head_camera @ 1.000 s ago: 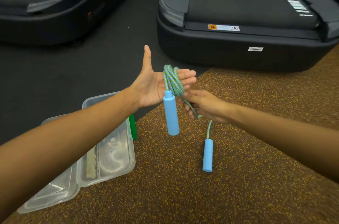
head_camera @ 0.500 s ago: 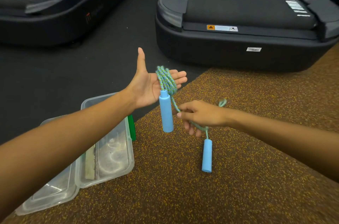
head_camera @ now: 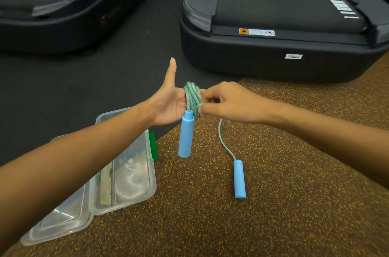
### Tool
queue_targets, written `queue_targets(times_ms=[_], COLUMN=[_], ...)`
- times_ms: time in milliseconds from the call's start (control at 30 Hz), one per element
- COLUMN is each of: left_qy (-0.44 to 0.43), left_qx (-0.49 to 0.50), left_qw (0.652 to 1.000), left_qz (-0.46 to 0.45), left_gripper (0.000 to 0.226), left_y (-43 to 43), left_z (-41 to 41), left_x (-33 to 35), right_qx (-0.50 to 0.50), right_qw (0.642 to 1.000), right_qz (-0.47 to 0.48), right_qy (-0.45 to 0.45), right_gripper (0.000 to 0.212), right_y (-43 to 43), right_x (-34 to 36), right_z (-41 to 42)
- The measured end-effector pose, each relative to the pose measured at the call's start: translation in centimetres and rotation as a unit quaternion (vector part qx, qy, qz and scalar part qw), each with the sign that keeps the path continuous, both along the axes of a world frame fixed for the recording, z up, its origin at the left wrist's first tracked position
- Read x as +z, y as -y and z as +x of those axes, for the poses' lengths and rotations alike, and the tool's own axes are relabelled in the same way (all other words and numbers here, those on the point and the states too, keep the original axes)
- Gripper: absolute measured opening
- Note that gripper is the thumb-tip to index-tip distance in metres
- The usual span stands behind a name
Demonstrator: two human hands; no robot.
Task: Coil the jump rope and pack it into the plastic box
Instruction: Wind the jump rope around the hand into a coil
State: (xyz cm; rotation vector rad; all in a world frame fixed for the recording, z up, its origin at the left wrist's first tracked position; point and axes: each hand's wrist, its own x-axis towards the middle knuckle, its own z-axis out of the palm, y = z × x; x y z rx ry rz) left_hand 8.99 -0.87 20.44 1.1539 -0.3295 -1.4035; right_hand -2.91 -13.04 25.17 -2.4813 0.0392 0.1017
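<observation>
Nearest, at lower left: clear plastic box (head_camera: 134,181) on the speckled floor (head_camera: 273,225), lid (head_camera: 56,223) folded open beside it, a green object (head_camera: 153,146) at its far edge. Right of the box: one blue handle (head_camera: 240,179) lying on the floor, cord rising to the right hand (head_camera: 229,102) — fingers pinched shut on the jump rope (head_camera: 192,97). Rope coiled around the flat, open left hand (head_camera: 168,103), thumb up; second blue handle (head_camera: 186,133) hanging below the coil. Beyond: two black treadmills (head_camera: 284,25).
</observation>
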Motion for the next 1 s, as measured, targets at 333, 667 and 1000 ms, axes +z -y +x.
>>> queue_targets(times_ms=[333,667,1000], left_qy=[-0.029,-0.068,-0.109], left_qx=[-0.114,-0.148,-0.100], left_qw=[0.993,0.987,0.986], left_qz=[0.007,-0.007,-0.072], left_gripper=[0.121,0.122,0.119], left_y=[0.4,0.6,0.9], left_z=[-0.8,-1.1,-1.1], left_x=[-0.7,-0.6,0.4], right_qx=[-0.031,-0.094,-0.114], right_qw=[0.993,0.958,0.944], right_qz=[0.100,0.262,0.302], right_qy=[0.052,0.072,0.068], right_gripper=[0.012,0.020,0.023], right_y=[1.8,3.6,4.4], right_x=[-1.1,-2.4,-4.4], right_z=[1.3,2.0,1.8])
